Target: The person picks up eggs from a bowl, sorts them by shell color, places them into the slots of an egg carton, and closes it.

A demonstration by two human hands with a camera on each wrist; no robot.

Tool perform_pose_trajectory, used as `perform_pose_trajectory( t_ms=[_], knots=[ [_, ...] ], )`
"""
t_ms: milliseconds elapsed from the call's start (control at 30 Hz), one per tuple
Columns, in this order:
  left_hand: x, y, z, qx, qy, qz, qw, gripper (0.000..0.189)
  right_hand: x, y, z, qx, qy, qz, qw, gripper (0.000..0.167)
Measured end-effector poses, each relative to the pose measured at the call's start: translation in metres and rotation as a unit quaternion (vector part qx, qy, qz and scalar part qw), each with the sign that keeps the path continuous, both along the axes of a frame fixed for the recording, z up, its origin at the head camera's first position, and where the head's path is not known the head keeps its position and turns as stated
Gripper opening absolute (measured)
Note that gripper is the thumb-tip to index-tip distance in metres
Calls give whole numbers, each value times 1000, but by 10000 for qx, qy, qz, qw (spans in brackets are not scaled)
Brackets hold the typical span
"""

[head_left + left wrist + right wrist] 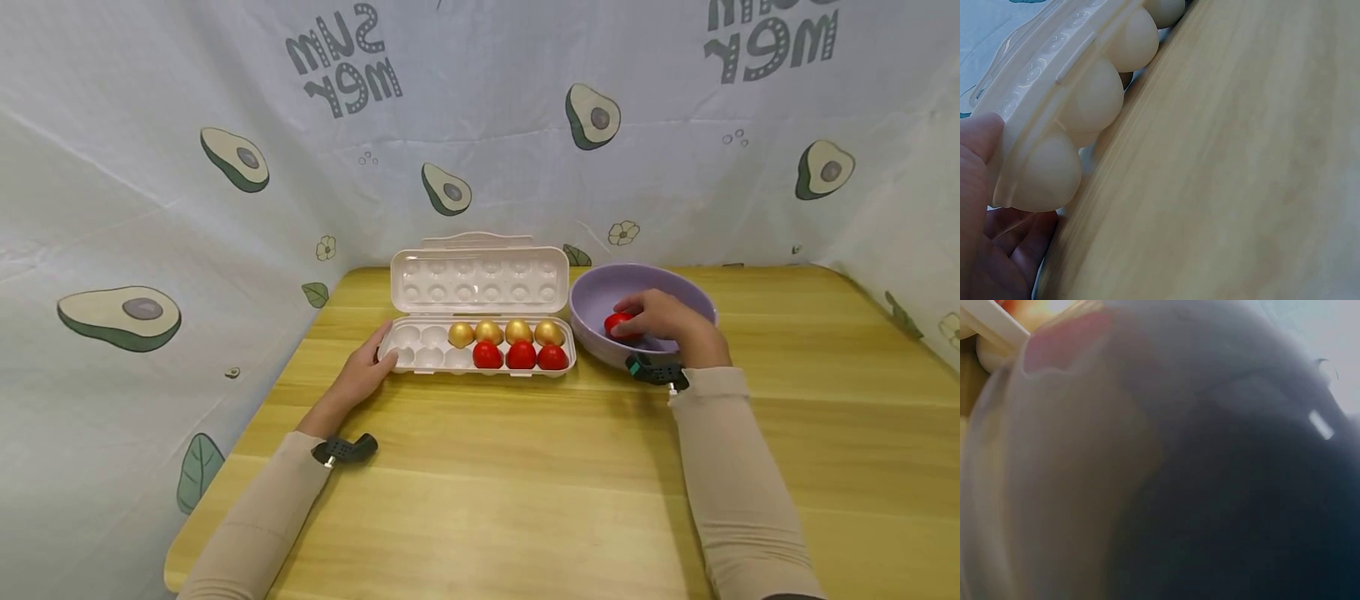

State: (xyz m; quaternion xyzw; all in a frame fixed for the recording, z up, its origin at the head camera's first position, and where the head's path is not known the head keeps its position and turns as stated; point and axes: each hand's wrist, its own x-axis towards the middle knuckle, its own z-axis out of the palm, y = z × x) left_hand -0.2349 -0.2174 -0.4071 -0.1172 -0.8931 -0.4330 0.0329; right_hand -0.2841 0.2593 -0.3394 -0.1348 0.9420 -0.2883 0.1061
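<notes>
A white plastic egg box [429,358] lies with its lid [480,281] raised at the back. My left hand [358,375] grips the box's left end; in the left wrist view the thumb [980,137] lies on the rim and the fingers bend below the rounded cups [1047,172]. Several golden eggs [518,332] fill the right of the back row, and three red eggs [521,355] sit at the right of the front row. Inside the purple bowl [600,292], my right hand [667,319] holds another red egg [619,323] between thumb and fingers.
Box and bowl stand side by side near the back edge of the wooden table [510,483]. Behind them hangs a pale curtain [510,125] printed with avocados. The bowl's wall [1066,487] fills most of the right wrist view.
</notes>
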Motion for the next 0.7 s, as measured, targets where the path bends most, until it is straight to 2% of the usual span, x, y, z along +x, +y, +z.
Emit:
perform_pose_trajectory(
  t_ms=[500,700],
  knots=[
    [0,-1,-3,24,-50,-11,10000,63,-1,-2,0,163,-53,149,9997,51],
    [-2,-1,-2,4,46,-20,10000,62,-1,-1,1,165,-48,141,9998,49]
  ],
)
